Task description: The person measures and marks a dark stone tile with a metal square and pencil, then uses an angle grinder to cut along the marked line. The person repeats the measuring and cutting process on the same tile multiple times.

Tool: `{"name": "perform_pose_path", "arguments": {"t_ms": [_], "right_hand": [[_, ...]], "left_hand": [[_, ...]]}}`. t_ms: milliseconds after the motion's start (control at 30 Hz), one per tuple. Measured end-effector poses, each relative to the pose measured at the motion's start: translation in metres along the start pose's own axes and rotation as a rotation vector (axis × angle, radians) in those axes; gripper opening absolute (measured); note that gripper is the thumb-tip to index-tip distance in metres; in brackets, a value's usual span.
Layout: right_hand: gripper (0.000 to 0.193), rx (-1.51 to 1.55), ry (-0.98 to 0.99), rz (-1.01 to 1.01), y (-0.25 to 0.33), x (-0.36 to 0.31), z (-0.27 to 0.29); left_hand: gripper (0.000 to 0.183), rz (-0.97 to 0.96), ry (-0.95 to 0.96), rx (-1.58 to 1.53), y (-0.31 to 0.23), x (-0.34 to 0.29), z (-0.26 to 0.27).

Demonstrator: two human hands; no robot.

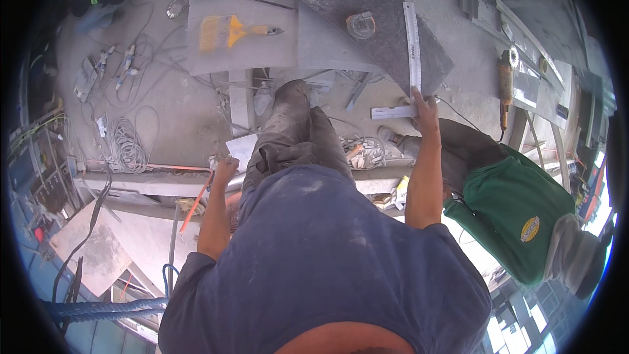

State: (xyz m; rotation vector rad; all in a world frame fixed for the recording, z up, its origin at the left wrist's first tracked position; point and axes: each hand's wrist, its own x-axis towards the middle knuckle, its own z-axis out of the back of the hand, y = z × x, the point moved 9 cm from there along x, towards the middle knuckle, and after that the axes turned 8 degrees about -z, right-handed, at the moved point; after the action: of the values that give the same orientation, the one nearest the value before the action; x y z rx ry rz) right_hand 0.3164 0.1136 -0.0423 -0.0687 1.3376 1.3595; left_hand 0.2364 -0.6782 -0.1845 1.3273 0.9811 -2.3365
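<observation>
My right hand (426, 113) is closed around the corner of a metal try square (413, 46). The square's long ruled blade lies over the dark slab (327, 0), pointing away from me, and its short arm sticks out to the left of my hand. Off to the left, my left hand (226, 170) is closed near a bent orange strip (193, 204); what its fingers hold is too small to make out. A wide yellow paintbrush (232, 31) and a thin pencil (268, 3) rest on the grey board left of the slab. On the slab sits a small clear round object (361, 25).
A person in a green top (517, 210) crouches close on my right. Beyond is a yellowish power tool (505, 88) with a cord. Coiled cable (128, 146) and loose wires cover the floor at left. Blue rope (105, 308) hangs at the lower left.
</observation>
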Motion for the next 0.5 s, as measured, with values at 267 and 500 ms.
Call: {"name": "perform_pose_path", "arguments": {"t_ms": [267, 500], "right_hand": [[0.057, -0.453, -0.256, 0.242, 0.029, -0.074, 0.031], [0.031, 0.168, 0.246, 0.315, 0.115, -0.112, -0.114]], "left_hand": [[0.037, -0.107, -0.136, -0.164, -0.061, -0.023, 0.025], [0.039, -0.021, -0.161, 0.034, -0.019, -0.006, 0.069]]}}
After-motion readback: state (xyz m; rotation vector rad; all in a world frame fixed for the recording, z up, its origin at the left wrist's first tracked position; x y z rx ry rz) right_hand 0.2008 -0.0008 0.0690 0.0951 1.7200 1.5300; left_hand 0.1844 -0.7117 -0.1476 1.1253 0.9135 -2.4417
